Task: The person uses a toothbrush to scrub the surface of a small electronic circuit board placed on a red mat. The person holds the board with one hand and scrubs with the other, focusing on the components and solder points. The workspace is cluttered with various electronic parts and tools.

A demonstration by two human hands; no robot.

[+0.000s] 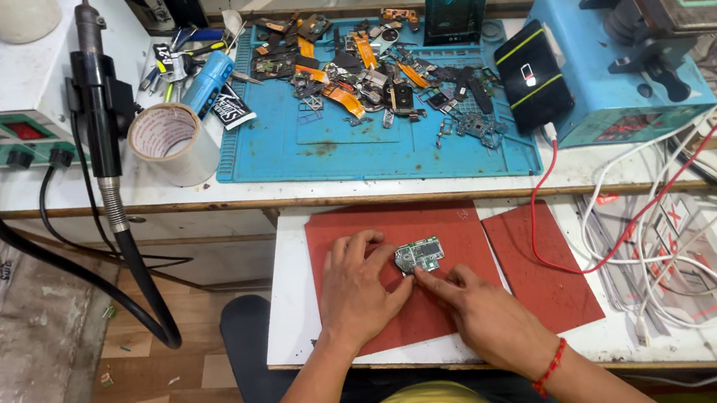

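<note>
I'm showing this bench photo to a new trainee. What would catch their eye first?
Front and centre, the left hand and right hand pinch a small green circuit board on a red mat. Behind it, a blue work mat is strewn with phone parts. A hot-air wand hangs at the left.

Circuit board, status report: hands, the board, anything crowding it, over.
Left hand and right hand both pinching the small circuit board. Board lies flat on the red mat. Red cable and white cables off to the right, clear of it.
</note>
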